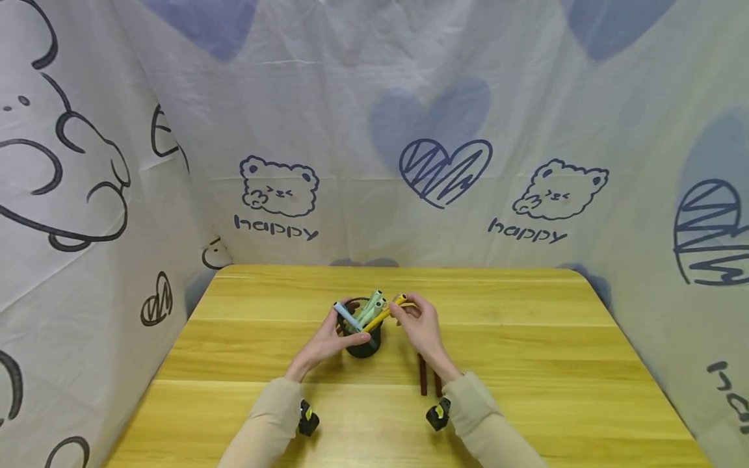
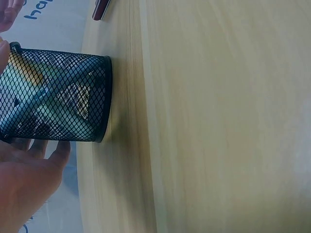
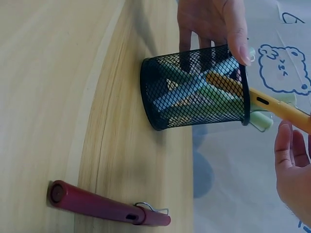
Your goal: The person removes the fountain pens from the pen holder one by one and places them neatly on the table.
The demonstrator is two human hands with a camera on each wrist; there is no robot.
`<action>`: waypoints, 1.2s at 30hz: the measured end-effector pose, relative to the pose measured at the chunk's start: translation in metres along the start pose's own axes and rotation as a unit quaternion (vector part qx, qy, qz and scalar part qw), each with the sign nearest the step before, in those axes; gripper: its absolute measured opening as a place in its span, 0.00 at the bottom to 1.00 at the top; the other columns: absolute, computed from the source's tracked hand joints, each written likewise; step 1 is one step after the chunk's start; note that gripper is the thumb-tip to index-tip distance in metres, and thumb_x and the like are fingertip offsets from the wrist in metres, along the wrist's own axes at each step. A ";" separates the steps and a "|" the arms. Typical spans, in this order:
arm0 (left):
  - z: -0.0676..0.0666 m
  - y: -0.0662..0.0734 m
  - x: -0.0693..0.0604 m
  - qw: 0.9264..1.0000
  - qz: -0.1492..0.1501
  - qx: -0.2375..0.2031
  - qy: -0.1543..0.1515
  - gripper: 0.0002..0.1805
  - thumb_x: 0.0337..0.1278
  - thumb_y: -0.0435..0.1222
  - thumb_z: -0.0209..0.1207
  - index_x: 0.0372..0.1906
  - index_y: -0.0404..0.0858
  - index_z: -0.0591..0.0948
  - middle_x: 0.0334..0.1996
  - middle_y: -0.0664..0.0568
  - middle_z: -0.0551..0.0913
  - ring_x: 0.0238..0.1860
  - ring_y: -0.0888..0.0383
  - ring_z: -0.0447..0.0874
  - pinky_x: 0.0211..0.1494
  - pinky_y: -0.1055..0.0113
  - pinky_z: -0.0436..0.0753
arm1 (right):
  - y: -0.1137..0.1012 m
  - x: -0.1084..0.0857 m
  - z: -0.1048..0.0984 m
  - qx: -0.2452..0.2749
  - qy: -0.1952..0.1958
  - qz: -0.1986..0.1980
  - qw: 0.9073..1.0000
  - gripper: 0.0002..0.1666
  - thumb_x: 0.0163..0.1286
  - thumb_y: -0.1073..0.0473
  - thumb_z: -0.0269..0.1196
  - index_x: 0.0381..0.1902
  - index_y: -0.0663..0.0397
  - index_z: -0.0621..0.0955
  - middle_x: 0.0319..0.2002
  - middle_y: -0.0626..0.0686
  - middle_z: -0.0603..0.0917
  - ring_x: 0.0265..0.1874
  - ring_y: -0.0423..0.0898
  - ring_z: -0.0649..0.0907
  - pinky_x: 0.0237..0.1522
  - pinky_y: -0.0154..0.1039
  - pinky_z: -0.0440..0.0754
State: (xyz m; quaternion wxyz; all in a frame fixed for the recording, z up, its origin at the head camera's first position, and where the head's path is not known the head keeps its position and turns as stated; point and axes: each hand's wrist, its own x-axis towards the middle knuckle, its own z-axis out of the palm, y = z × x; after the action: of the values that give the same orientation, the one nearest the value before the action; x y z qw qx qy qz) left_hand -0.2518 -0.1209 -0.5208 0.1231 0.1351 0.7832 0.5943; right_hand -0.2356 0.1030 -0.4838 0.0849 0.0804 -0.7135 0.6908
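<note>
A black mesh pen holder [image 1: 363, 351] stands upright on the table. My left hand [image 1: 323, 344] grips it from the left, thumb at the rim and fingers round the far side. With my right hand [image 1: 424, 330] I pinch the upper end of a yellow pen [image 1: 378, 320], whose lower part is inside the holder, leaning right. Several light green pens [image 1: 371, 307] and a light blue pen [image 1: 346, 315] also lean in the holder. In the right wrist view the mesh [image 3: 194, 92] shows the pens crossing inside.
Two dark red pens [image 1: 423, 377] lie on the wooden table [image 1: 526, 364] near my right forearm; one red pen [image 3: 102, 206] appears close up in the right wrist view, with a metal clip. A printed cloth [image 1: 351, 130] hangs behind the table and along its sides.
</note>
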 end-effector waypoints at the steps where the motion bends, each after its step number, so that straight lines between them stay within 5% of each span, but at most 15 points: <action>1: 0.000 0.000 0.000 1.000 0.002 0.001 -0.001 0.50 0.56 0.43 0.72 0.78 0.49 0.55 0.78 0.45 0.61 0.77 0.39 0.57 0.78 0.32 0.54 | -0.001 -0.001 -0.001 0.004 0.002 -0.003 1.000 0.13 0.71 0.67 0.63 0.49 0.72 0.79 0.44 0.72 0.84 0.34 0.39 0.85 0.34 0.31 0.84; 15: 0.000 -0.001 -0.001 1.000 0.010 -0.010 0.001 0.49 0.57 0.40 0.71 0.78 0.48 0.55 0.78 0.45 0.62 0.79 0.39 0.55 0.78 0.33 0.53 | -0.010 -0.014 -0.018 0.077 0.032 -0.038 0.996 0.14 0.73 0.69 0.60 0.51 0.77 0.75 0.41 0.46 0.82 0.37 0.36 0.85 0.37 0.29 0.85; 29: -0.001 -0.001 -0.002 1.000 0.006 -0.008 0.000 0.49 0.57 0.41 0.71 0.78 0.48 0.55 0.78 0.45 0.61 0.79 0.38 0.55 0.79 0.33 0.53 | -0.009 -0.024 -0.037 0.109 0.035 -0.071 0.991 0.17 0.77 0.65 0.56 0.54 0.77 0.71 0.45 0.50 0.87 0.35 0.38 0.87 0.38 0.33 0.88; 36: 0.000 -0.001 -0.002 1.000 0.001 -0.005 0.002 0.50 0.56 0.42 0.72 0.79 0.48 0.55 0.78 0.46 0.61 0.79 0.38 0.54 0.79 0.33 0.52 | -0.005 -0.027 -0.047 0.128 0.041 -0.071 0.988 0.11 0.80 0.62 0.52 0.54 0.62 0.70 0.44 0.48 0.88 0.39 0.41 0.89 0.39 0.37 0.90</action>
State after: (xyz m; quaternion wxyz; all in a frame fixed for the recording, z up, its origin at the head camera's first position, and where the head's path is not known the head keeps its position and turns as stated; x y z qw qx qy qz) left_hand -0.2499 -0.1217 -0.5219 0.1217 0.1346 0.7801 0.5988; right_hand -0.2073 0.1498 -0.4836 0.1519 0.1126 -0.6075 0.7715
